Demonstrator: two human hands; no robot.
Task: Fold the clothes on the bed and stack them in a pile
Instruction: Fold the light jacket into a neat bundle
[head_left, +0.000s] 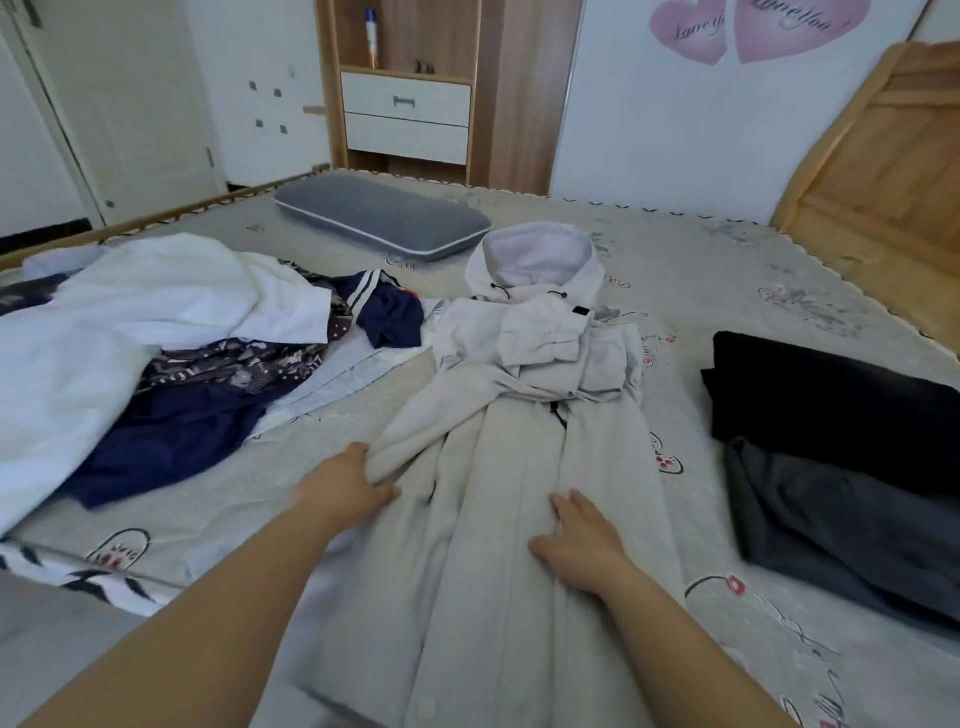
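Note:
A long pale grey hooded coat (524, 467) lies lengthwise on the bed (727, 291), hood toward the far side, both sleeves folded across its chest. My left hand (345, 486) holds the coat's left edge, fingers curled into a fold of the cloth. My right hand (584, 540) presses flat on the coat's middle, fingers straight. On the right edge of the bed, a folded black garment (831, 400) and a folded dark grey one (841, 525) lie partly overlapping. To the left is a loose heap: a white garment (130, 322), a navy piece (171, 436) and patterned cloth (249, 364).
A grey pillow (384, 215) lies at the far side of the bed. A wooden headboard (883, 171) rises at the right. Behind the bed stand a wooden shelf unit with white drawers (408, 114) and a white door (119, 98).

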